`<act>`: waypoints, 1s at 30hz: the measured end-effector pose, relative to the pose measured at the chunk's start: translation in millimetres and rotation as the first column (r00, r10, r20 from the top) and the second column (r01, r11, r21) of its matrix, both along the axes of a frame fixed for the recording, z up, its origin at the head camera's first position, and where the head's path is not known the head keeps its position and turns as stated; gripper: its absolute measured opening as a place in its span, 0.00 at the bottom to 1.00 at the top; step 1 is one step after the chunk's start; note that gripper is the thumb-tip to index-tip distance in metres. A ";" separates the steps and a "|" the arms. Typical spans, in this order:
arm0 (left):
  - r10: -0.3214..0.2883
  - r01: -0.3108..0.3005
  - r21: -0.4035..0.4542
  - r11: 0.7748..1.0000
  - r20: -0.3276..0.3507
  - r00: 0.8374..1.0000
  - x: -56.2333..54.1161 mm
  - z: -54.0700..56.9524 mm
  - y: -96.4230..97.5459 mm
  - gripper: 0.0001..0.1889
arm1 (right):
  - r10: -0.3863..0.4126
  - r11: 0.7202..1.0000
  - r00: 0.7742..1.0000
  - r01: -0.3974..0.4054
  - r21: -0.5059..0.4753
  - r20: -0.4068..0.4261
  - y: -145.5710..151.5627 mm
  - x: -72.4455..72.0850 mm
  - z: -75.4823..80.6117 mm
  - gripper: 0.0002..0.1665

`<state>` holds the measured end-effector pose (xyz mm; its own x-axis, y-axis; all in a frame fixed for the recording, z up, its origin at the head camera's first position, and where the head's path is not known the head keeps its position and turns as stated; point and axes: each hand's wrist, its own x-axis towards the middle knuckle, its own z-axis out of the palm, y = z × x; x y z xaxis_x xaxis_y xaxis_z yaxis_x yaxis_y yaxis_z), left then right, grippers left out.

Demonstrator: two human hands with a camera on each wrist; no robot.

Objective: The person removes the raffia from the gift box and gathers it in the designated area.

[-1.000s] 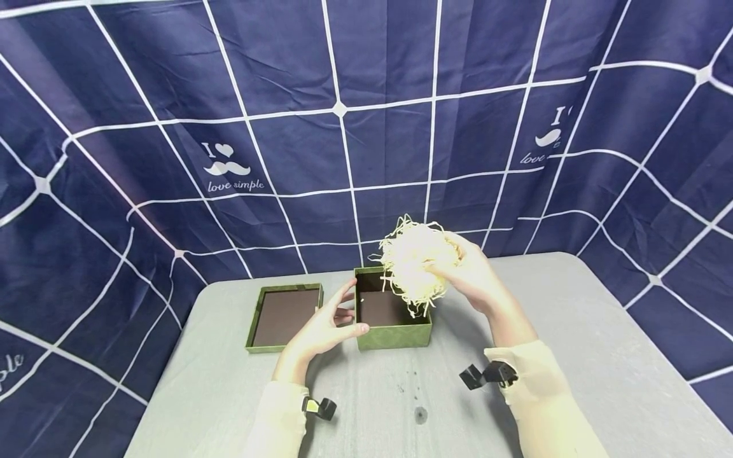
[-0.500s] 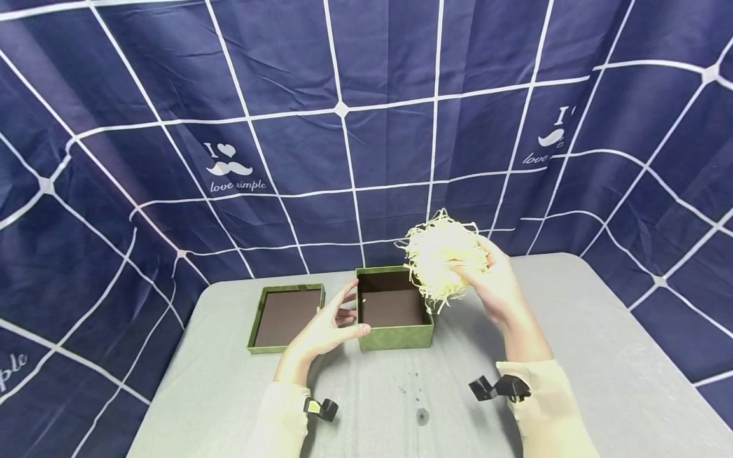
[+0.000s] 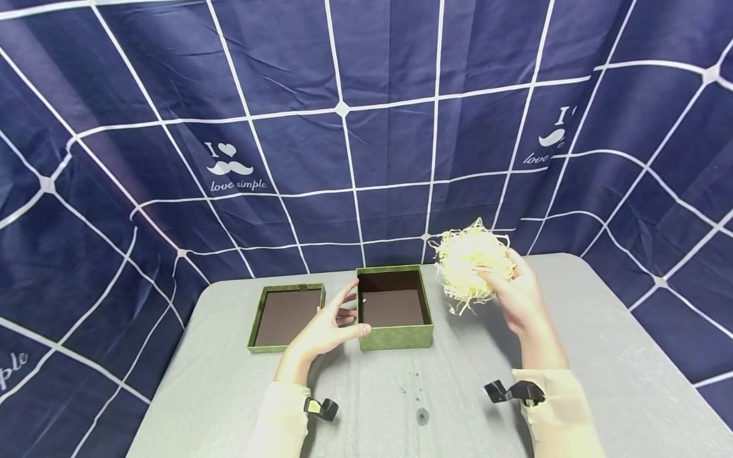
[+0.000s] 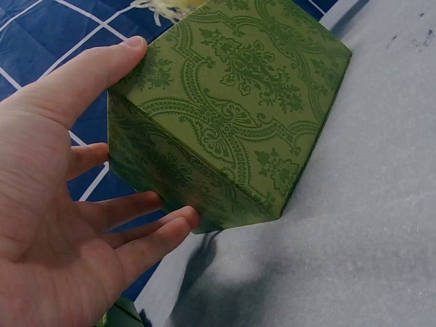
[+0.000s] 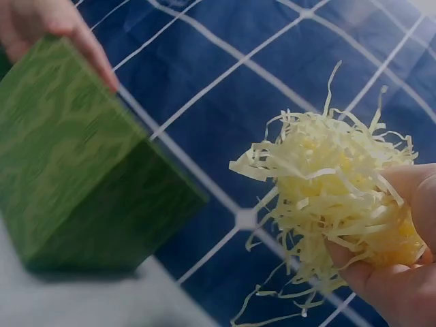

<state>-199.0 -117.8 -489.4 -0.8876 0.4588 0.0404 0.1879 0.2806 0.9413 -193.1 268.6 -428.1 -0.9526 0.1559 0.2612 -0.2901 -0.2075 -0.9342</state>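
Observation:
A green patterned box point(image 3: 395, 337) stands uncovered on the table, its dark brown inside showing a tiny pale scrap point(image 3: 364, 299). My left hand point(image 3: 323, 327) rests at the box's left side, thumb at the front corner and fingers spread along the left wall. The left wrist view shows those fingers point(image 4: 146, 235) loosely extended against the wall. To the right of the box, my right hand point(image 3: 518, 292) grips a fluffy clump of pale yellow shredded paper point(image 3: 469, 264) above the table. Loose strands hang from the clump point(image 5: 327, 197) in the right wrist view; some fingers are hidden behind it.
Left of the box lies a shallow green lid point(image 3: 286, 318), brown inside facing up. The grey-covered table point(image 3: 389, 407) has a few dark spots near the front. A navy curtain point(image 3: 389, 159) with white lines hangs behind and at both sides.
My right hand has carried the shredded paper from over the box to its right, uncovering the view into the box. The left hand, box and lid stay where they were.

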 end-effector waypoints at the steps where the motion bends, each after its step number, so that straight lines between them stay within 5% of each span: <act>1: 0.000 0.000 0.001 1.000 -0.002 1.000 0.0 0.1 0.2 0.56 | -0.005 1.000 1.000 0.005 0.000 0.014 1.1 -0.8 -5.2 0.32; 12: 0.005 -0.005 -0.003 1.000 -0.002 1.000 1.0 -0.3 0.8 0.55 | -0.032 0.994 0.986 0.014 0.112 0.161 17.2 4.2 -44.2 0.29; 20: -0.002 0.002 0.002 1.000 -0.009 1.000 1.4 0.8 -0.6 0.55 | 0.023 0.930 0.975 -0.102 0.354 0.219 28.7 7.7 -55.7 0.36; 30: -0.015 0.015 -0.002 1.000 0.000 1.000 -0.5 0.0 -0.5 0.56 | -0.015 0.919 0.972 -0.078 0.386 0.234 37.8 7.5 -57.6 0.36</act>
